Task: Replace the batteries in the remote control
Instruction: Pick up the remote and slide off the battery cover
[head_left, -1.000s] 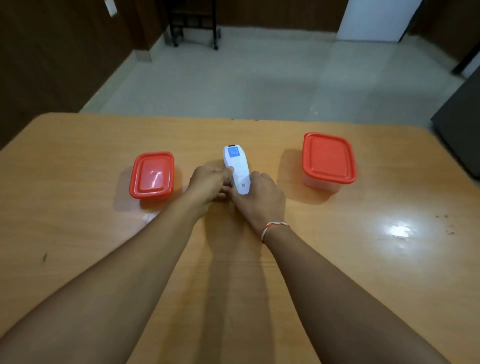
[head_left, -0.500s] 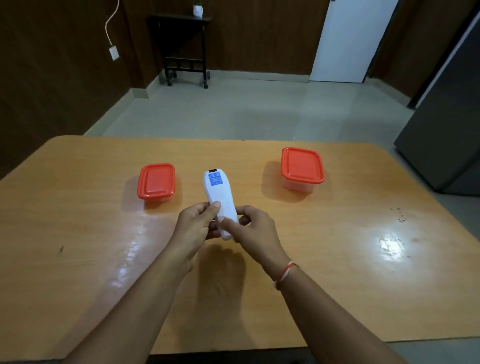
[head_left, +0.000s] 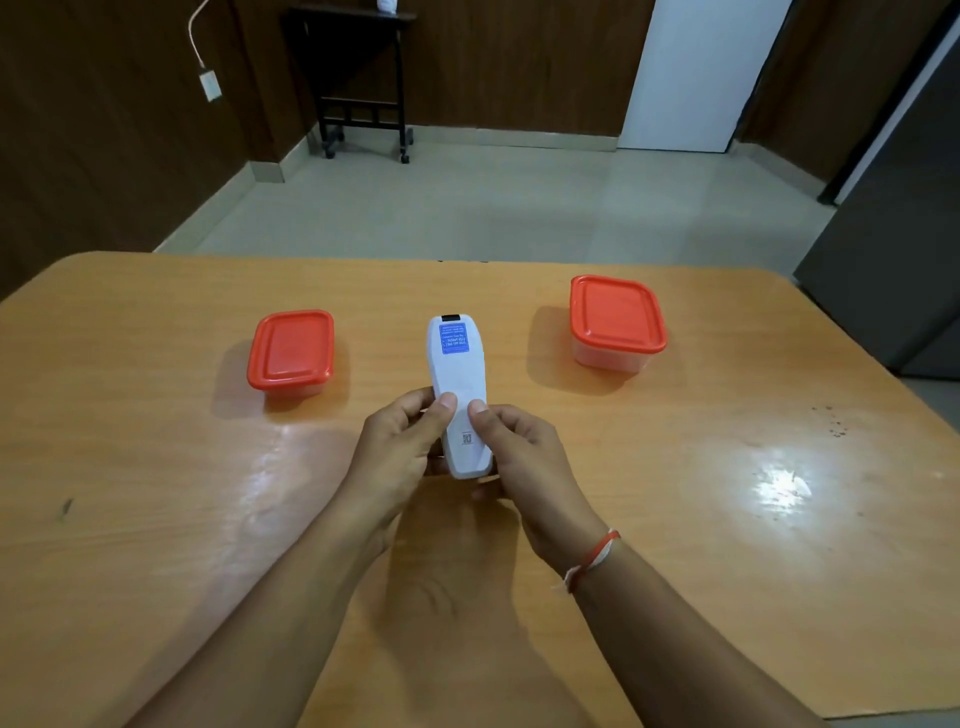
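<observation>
From the head view, both hands hold a white remote control (head_left: 458, 387) up above the wooden surface (head_left: 156, 493), back side up. The left hand (head_left: 402, 449) has its fingers curled under the remote and its thumb pressed on top. The right hand (head_left: 519, 457) does the same from the other side, so each grip is closed around the remote. A blue sticker (head_left: 453, 338) sits near the remote's far end. A small box with a red lid (head_left: 291, 351) rests on the left, and a bigger red-lidded box (head_left: 616, 322) on the right.
</observation>
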